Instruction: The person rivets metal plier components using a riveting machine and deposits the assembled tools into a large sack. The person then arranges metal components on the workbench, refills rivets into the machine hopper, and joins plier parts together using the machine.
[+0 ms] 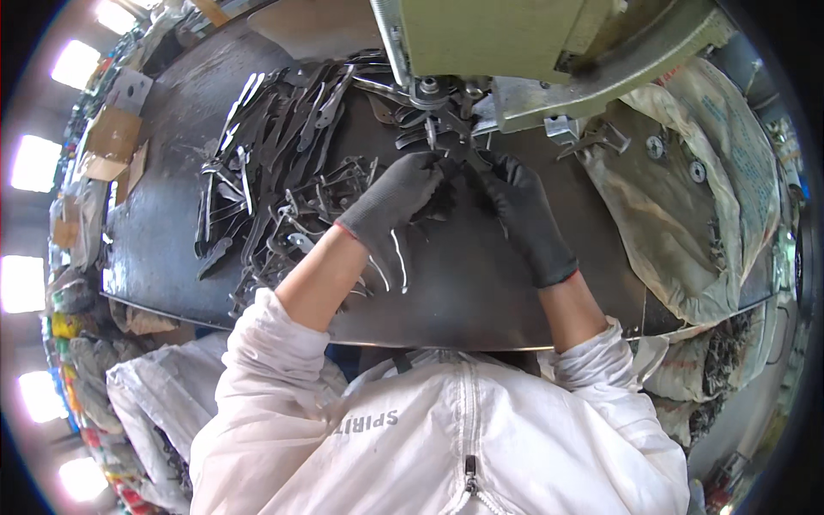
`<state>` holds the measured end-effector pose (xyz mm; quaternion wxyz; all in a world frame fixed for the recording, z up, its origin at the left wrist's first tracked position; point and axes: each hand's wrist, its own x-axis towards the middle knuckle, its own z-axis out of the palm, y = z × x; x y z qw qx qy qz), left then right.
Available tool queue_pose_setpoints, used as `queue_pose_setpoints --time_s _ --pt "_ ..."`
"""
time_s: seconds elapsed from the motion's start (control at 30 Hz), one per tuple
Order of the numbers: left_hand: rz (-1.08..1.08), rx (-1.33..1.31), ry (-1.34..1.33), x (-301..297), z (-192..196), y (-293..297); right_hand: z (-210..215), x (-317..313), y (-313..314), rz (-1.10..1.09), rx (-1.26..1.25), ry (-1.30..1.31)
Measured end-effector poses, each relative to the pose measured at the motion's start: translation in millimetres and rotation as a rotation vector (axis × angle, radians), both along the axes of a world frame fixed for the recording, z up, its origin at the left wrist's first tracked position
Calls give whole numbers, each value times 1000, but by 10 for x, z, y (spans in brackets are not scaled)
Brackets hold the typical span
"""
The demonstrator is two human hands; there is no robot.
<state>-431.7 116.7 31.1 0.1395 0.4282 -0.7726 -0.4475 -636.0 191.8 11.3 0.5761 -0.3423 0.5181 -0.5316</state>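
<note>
Both my hands wear dark grey gloves and are raised close together below the head of a green machine. My left hand has its fingers curled closed at a dark metal piece under the machine's round steel tool. My right hand pinches the same piece from the right side. The piece looks like a flat, plier-like part, though the fingers hide much of it. Two thin, curved shiny prongs show below my left hand; whether it holds them I cannot tell.
A heap of long flat metal handles lies at the far left of the dark metal table. Nearer stand jumbled assembled metal parts. At right a pale sack lies with round discs on it. Cardboard boxes sit past the left edge.
</note>
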Motion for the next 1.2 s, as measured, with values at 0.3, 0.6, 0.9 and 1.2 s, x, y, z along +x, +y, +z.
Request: queue_pose_setpoints --time_s 0.3,0.6,0.9,1.2 --pt "396 -543 -677 1144 253 -986 58 6 67 -10 68 36" --pt "298 -378 -559 1367 -31 -1410 396 17 152 -9 59 67" --pt "278 -225 -415 1307 308 -1322 322 -52 183 37 89 48" --pt "460 365 528 1264 674 -801 218 -94 205 102 140 93"
